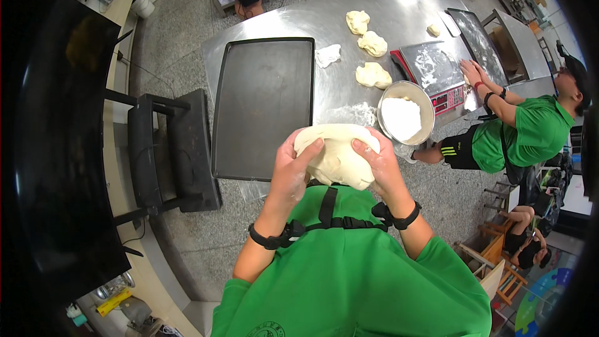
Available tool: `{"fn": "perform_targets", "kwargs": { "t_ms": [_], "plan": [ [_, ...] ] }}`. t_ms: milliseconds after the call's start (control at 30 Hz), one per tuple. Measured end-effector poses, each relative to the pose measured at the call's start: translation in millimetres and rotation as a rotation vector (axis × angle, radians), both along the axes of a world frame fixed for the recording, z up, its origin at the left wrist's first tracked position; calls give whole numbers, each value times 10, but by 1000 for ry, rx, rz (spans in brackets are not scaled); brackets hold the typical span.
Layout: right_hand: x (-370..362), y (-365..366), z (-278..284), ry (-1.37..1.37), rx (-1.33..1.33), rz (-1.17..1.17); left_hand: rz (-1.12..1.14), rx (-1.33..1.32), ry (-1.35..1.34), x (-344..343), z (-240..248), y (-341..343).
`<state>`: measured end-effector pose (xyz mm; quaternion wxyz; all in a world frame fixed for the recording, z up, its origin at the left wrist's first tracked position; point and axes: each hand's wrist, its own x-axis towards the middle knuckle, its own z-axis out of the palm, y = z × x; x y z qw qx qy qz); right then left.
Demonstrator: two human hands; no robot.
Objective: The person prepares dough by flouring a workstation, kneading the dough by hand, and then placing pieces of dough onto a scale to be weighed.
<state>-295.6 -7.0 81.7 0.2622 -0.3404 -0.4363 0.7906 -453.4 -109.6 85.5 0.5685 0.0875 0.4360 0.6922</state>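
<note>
1. Cream-coloured dough (340, 157) sits at frame centre, grasped between left hand (289, 165) and right hand (386, 165).
2. Black tray (263, 106) lies upper left of centre.
3. Bowl (428, 115) of white powder (399, 118), right of centre.

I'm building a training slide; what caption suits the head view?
Left hand and right hand hold dough near a black baking tray and bowl of flour.
</note>
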Motion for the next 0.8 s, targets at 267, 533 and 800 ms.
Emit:
{"fn": "perform_targets", "kwargs": {
  "t_ms": [267, 533, 800],
  "plan": [
    [-41, 57, -33, -97, 218, 42, -47, -57, 924, 28, -76, 78],
    [-134, -13, 75, -90, 326, 162, -272, 30, 574, 160, -36, 66],
    [-115, 48, 35, -169, 799, 211, -258, 75, 164, 114, -161, 17]
  ]
}}
